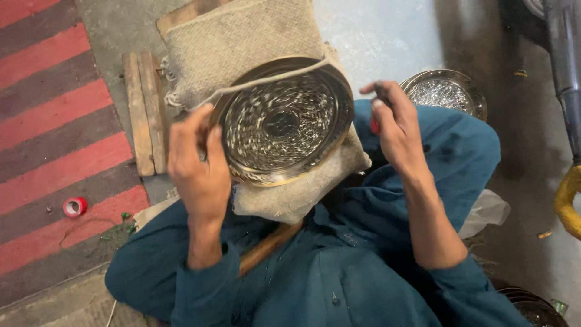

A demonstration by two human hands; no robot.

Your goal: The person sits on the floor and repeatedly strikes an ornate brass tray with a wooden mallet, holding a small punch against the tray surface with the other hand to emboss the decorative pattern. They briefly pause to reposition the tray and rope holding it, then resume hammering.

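Gripping the patterned metal plate (pixel 281 121) on the burlap pad (pixel 242 36) over my lap, left hand (pixel 196 163) closed on its rim, right hand (pixel 396 124) pinching a small tool; pattern looks nearly complete.

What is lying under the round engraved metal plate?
The round engraved metal plate rests on a coarse burlap cushion, steadied by the left hand. A wooden board shows beyond the cushion. What lies beneath the cushion is covered.

Grey concrete floor (pixel 387 36), red and grey striped rug (pixel 54 121), wooden planks (pixel 144 115), dim light
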